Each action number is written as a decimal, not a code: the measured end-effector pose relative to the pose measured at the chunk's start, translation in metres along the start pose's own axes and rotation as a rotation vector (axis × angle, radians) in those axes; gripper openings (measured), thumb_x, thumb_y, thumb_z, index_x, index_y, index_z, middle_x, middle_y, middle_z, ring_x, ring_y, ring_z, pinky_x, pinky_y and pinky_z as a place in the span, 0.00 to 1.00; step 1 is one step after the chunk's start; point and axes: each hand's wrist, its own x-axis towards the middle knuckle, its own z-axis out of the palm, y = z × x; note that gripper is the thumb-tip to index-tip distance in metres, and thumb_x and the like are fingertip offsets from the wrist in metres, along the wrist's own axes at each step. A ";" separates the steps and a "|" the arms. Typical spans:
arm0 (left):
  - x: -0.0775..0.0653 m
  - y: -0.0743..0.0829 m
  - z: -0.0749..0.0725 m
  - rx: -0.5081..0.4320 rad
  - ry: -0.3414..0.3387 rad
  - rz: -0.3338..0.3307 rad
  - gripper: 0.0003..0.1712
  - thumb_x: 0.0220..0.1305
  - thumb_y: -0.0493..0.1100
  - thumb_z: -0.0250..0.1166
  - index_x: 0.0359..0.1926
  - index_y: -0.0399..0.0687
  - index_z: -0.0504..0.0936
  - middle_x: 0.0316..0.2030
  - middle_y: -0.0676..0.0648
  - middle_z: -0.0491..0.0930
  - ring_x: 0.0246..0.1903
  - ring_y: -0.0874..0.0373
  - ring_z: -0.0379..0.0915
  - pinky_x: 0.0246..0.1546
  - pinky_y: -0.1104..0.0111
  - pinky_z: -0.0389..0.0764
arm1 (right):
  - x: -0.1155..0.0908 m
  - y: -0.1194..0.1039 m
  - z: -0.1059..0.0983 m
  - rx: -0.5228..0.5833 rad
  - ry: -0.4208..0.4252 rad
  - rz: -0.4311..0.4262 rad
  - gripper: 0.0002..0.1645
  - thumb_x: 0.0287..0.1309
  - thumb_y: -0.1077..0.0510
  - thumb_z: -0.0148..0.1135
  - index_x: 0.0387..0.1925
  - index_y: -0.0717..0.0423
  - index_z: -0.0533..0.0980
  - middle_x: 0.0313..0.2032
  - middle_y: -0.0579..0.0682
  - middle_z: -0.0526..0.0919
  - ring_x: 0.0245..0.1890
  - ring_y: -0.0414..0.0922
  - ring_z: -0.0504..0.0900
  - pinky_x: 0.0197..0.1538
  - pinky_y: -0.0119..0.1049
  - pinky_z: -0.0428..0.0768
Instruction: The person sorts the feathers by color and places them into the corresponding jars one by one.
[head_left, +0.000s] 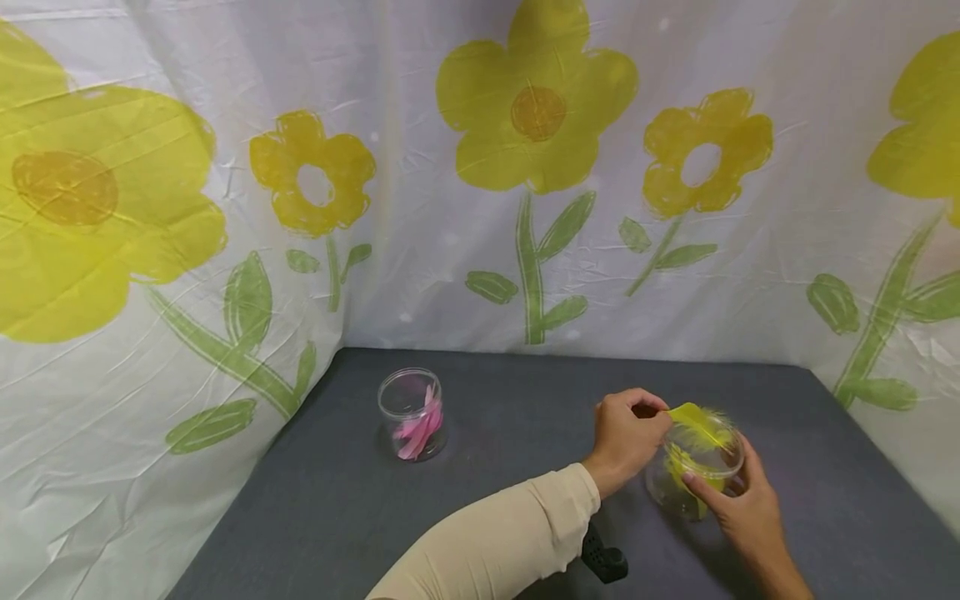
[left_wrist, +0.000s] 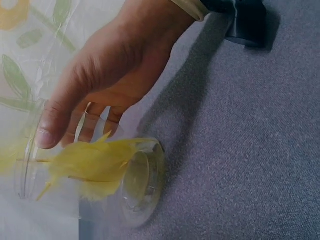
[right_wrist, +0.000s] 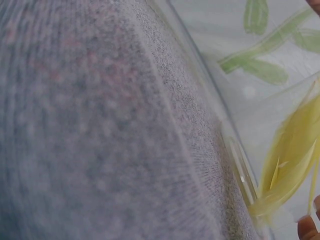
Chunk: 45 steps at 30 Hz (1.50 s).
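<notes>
My left hand, in a cream sleeve, pinches the end of a yellow feather that reaches across the mouth of a clear jar. More yellow feathers lie inside this jar. My right hand grips the jar from the right. In the left wrist view, the thumb of the right hand presses near the rim, and its other fingers curl behind the wall. The jar tilts a little there. Yellow feathers and fingertips appear at the right edge of the right wrist view.
Farther left on the dark grey tabletop stands a second clear jar, holding pink feathers. A black device sits under the left wrist. Behind the table hangs a white curtain with yellow flowers.
</notes>
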 end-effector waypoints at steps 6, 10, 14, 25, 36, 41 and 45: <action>0.002 -0.006 0.006 0.099 -0.012 -0.060 0.06 0.57 0.33 0.68 0.28 0.48 0.86 0.21 0.61 0.75 0.18 0.67 0.71 0.19 0.74 0.74 | 0.001 -0.001 0.002 0.001 0.004 0.004 0.61 0.52 0.48 0.73 0.76 0.50 0.44 0.67 0.65 0.61 0.55 0.63 0.70 0.32 0.21 0.70; 0.003 -0.010 0.011 0.061 -0.024 -0.130 0.08 0.56 0.30 0.67 0.28 0.46 0.86 0.21 0.60 0.75 0.17 0.65 0.74 0.19 0.74 0.76 | 0.001 -0.001 0.003 -0.008 0.012 -0.003 0.60 0.52 0.49 0.73 0.76 0.49 0.45 0.66 0.64 0.62 0.55 0.61 0.70 0.36 0.21 0.68; 0.004 -0.013 0.014 -0.016 -0.008 -0.179 0.09 0.54 0.27 0.67 0.27 0.45 0.85 0.21 0.57 0.76 0.17 0.62 0.76 0.19 0.73 0.77 | 0.000 -0.001 0.003 -0.018 0.011 -0.011 0.59 0.53 0.49 0.73 0.76 0.49 0.45 0.66 0.64 0.62 0.55 0.61 0.70 0.42 0.28 0.67; 0.003 -0.015 0.011 -0.145 -0.003 -0.197 0.08 0.51 0.24 0.65 0.30 0.38 0.85 0.23 0.52 0.78 0.18 0.59 0.77 0.22 0.67 0.81 | 0.000 -0.002 0.000 -0.006 0.004 0.000 0.61 0.53 0.50 0.73 0.76 0.51 0.42 0.67 0.67 0.60 0.58 0.65 0.67 0.47 0.31 0.69; -0.002 -0.006 -0.007 -0.373 -0.004 -0.137 0.07 0.55 0.24 0.66 0.28 0.38 0.84 0.22 0.46 0.79 0.18 0.58 0.78 0.25 0.64 0.83 | -0.001 0.000 -0.001 -0.023 0.000 -0.006 0.61 0.52 0.50 0.73 0.76 0.52 0.43 0.66 0.67 0.61 0.57 0.63 0.68 0.40 0.22 0.65; -0.007 0.001 -0.025 -0.401 0.028 -0.138 0.08 0.55 0.24 0.67 0.28 0.39 0.85 0.24 0.45 0.80 0.21 0.56 0.79 0.26 0.66 0.83 | 0.000 0.001 -0.001 -0.009 -0.004 -0.043 0.60 0.52 0.54 0.73 0.76 0.54 0.44 0.65 0.67 0.63 0.55 0.62 0.69 0.38 0.18 0.66; -0.012 0.002 -0.044 -0.414 0.043 -0.119 0.05 0.55 0.25 0.67 0.30 0.37 0.84 0.25 0.44 0.80 0.22 0.55 0.79 0.28 0.64 0.83 | 0.002 0.001 -0.002 -0.014 -0.025 -0.073 0.59 0.53 0.55 0.73 0.76 0.54 0.44 0.65 0.68 0.62 0.55 0.64 0.69 0.38 0.17 0.67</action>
